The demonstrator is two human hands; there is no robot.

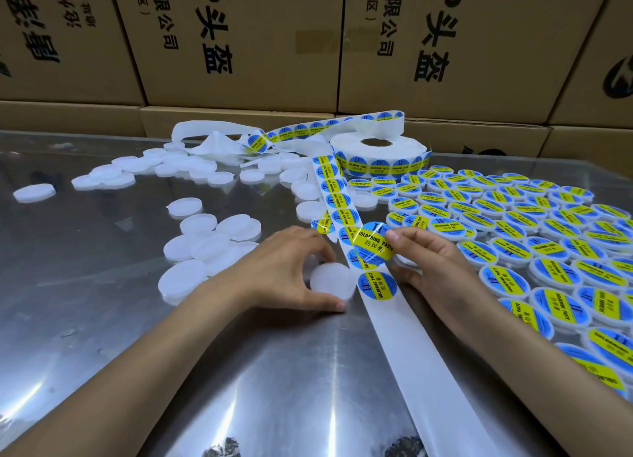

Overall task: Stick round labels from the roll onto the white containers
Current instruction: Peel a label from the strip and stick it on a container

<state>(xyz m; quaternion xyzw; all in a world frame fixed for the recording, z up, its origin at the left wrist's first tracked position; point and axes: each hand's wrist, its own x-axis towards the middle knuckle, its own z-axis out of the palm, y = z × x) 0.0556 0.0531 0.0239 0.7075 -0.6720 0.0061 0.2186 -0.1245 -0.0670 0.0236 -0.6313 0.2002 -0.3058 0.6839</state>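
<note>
Left hand (291, 268): fingers and thumb curl round a blank white container (331, 282), holding it on the table (239, 371), just left of the strip.
Right hand (431, 261): thumb and forefinger pinch the right edge of a round blue-and-yellow label (371, 241) reading "SOLDERING PASTE"; the label is lifted above the strip at about 1 o'clock from the held container. The lower fingers rest beside the strip.
Strip (394, 347): white backing paper running from the roll at 12 o'clock down toward 5 o'clock. It is bare near the viewer and carries labels further up; one label (376, 285) sits just right of the held container.
Roll (378, 155): lies flat at 12 o'clock, labels showing round its side; a loop of label strip and bare backing trails from it toward 11 o'clock.
Blank containers (205, 237): scattered and partly stacked from 9 to 11 o'clock; a loose heap lies just left of the left hand.
Labelled containers (513, 230): packed in rows from 1 to 4 o'clock, labels up, close beside the right hand.
Boxes (239, 45): brown cartons with black print stacked behind the table, across 12 o'clock.
</note>
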